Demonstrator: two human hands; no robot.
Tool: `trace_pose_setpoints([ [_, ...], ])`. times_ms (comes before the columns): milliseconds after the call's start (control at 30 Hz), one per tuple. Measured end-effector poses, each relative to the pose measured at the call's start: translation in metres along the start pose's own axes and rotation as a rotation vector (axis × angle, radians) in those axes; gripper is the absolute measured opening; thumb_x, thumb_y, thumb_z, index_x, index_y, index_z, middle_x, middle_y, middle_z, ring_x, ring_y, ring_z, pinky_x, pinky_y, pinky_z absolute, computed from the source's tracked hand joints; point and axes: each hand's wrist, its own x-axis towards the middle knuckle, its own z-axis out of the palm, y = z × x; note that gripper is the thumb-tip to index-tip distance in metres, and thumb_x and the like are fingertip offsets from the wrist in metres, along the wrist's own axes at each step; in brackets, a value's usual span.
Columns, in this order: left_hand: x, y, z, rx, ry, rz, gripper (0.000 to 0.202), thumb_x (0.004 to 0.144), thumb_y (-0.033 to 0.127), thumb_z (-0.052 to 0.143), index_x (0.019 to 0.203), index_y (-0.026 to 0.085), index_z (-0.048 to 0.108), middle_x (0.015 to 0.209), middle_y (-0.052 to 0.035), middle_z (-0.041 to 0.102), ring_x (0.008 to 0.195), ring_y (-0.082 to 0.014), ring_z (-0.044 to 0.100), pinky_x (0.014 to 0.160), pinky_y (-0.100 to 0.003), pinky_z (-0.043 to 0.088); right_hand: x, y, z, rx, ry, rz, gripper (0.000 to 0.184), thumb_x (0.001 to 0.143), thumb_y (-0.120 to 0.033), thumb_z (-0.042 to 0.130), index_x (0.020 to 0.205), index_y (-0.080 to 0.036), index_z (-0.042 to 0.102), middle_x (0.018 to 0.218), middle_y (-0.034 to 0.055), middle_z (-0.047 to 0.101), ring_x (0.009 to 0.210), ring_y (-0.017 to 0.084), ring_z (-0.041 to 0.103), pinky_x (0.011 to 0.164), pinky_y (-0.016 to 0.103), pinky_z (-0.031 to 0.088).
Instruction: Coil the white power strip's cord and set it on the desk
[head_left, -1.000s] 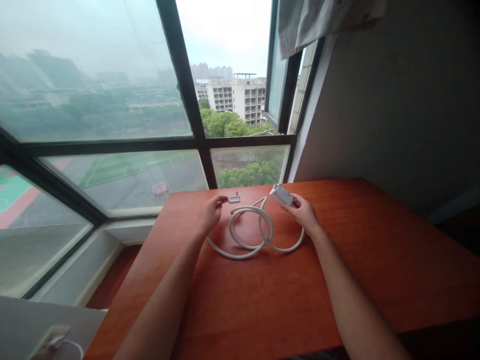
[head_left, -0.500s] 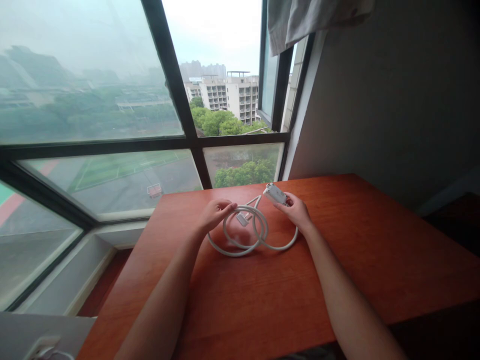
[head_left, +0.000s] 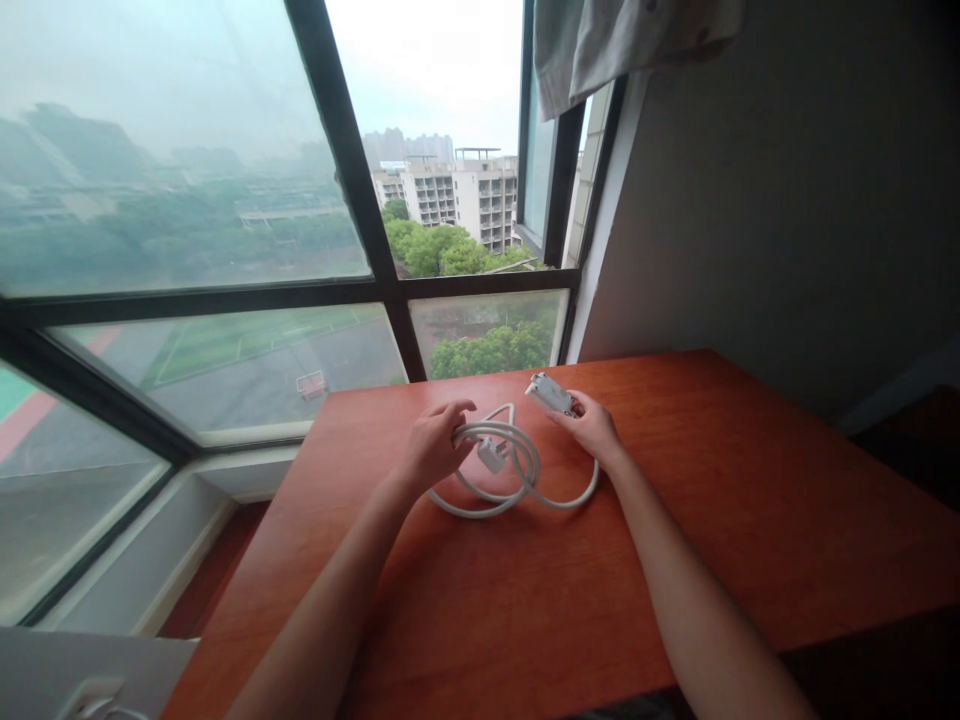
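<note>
A white power cord (head_left: 551,500) lies in loose loops on the reddish-brown wooden table (head_left: 510,600). My left hand (head_left: 439,445) is at the left side of the loops, with several strands between its thumb and fingers; its palm side is partly hidden. Inside the loops, close to the left fingertips, is a white plug (head_left: 492,455) with prongs pointing right. My right hand (head_left: 592,422) grips a small white rectangular block (head_left: 551,393), holding it tilted above the far part of the table. The cord curves up toward this hand, which hides where it ends.
Behind the table stand dark-framed windows (head_left: 401,290), with one pane open at the right. A curtain (head_left: 600,45) hangs above. A grey wall (head_left: 750,220) rises on the right. A white wall outlet (head_left: 94,695) is low at the left.
My left hand has shifted slightly right and turned, and the loops at its fingers have been lifted and drawn together. My right hand with the white block has barely moved.
</note>
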Motion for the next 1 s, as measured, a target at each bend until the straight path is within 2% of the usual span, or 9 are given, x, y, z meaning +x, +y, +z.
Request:
trace_pose_setpoints([
  [133,-0.011,-0.002,0.011,0.027,0.17,0.097,0.025,0.074,0.022,0.065,0.099,0.022,0.061,0.07,-0.0027,0.062,0.076,-0.0222,0.059,0.074,-0.032,0.046,-0.001,-0.001,0.0,0.009,-0.012,-0.005,0.05,0.064,-0.047,0.078,0.105,-0.019,0.068,0.093,0.0061,0.073,0.079,0.022,0.067,0.073,0.031,0.052],
  [233,-0.016,-0.005,0.014,-0.034,0.184,0.196,0.036,0.077,0.026,0.067,0.112,0.02,0.059,0.076,-0.0051,0.065,0.081,-0.0228,0.059,0.08,-0.034,0.048,-0.002,-0.001,0.001,0.003,-0.012,-0.004,0.05,0.064,-0.047,0.078,0.104,-0.019,0.068,0.092,0.0062,0.074,0.078,0.021,0.067,0.073,0.031,0.052],
  [333,-0.019,-0.007,0.015,-0.124,0.16,0.217,0.043,0.08,0.032,0.067,0.121,0.02,0.057,0.093,-0.0096,0.067,0.09,-0.024,0.06,0.087,-0.037,0.048,-0.001,0.002,0.001,-0.017,0.002,-0.002,0.049,0.064,-0.047,0.077,0.103,-0.019,0.069,0.091,0.0059,0.074,0.077,0.021,0.067,0.071,0.031,0.052],
  [433,-0.022,-0.005,0.014,-0.203,0.172,0.137,0.044,0.082,0.04,0.066,0.122,0.022,0.059,0.11,-0.0127,0.064,0.096,-0.0239,0.061,0.087,-0.037,0.05,0.002,0.009,-0.001,-0.057,0.029,0.004,0.049,0.064,-0.051,0.076,0.1,-0.019,0.069,0.087,0.0055,0.074,0.074,0.021,0.067,0.068,0.03,0.051],
  [533,-0.026,-0.001,0.012,-0.304,0.234,0.057,0.049,0.08,0.049,0.066,0.121,0.023,0.06,0.118,-0.0138,0.06,0.091,-0.0215,0.063,0.075,-0.03,0.053,0.006,0.018,-0.004,-0.09,0.073,0.019,0.05,0.065,-0.057,0.074,0.098,-0.02,0.07,0.083,0.0049,0.073,0.071,0.021,0.066,0.064,0.028,0.05],
  [667,-0.028,0.011,0.012,-0.46,0.356,0.023,0.05,0.079,0.056,0.064,0.115,0.021,0.065,0.11,-0.013,0.062,0.083,-0.0203,0.064,0.067,-0.028,0.052,0.008,0.026,-0.009,-0.146,0.156,0.041,0.051,0.065,-0.062,0.071,0.096,-0.022,0.07,0.081,0.0041,0.073,0.068,0.021,0.064,0.06,0.026,0.047],
  [800,-0.025,0.025,0.017,-0.656,0.5,-0.159,0.05,0.083,0.058,0.059,0.115,0.02,0.064,0.1,-0.0108,0.066,0.089,-0.0221,0.065,0.08,-0.033,0.053,0.008,0.026,-0.016,-0.23,0.235,0.062,0.045,0.065,-0.063,0.07,0.086,-0.023,0.069,0.077,0.0039,0.072,0.065,0.021,0.063,0.056,0.026,0.043],
  [867,-0.021,0.029,0.02,-0.793,0.588,-0.223,0.047,0.086,0.057,0.057,0.114,0.02,0.064,0.094,-0.0084,0.067,0.085,-0.02,0.065,0.081,-0.033,0.053,0.007,0.025,-0.02,-0.244,0.249,0.085,0.043,0.066,-0.062,0.069,0.085,-0.023,0.069,0.077,0.004,0.072,0.065,0.021,0.063,0.057,0.026,0.042],
  [1000,-0.013,0.027,0.022,-1.047,0.734,-0.319,0.039,0.085,0.052,0.06,0.109,0.021,0.064,0.087,-0.0043,0.065,0.073,-0.0136,0.063,0.071,-0.027,0.054,0.008,0.021,-0.026,-0.235,0.265,0.111,0.041,0.068,-0.059,0.07,0.086,-0.023,0.069,0.078,0.0044,0.072,0.067,0.022,0.063,0.058,0.027,0.043],
])
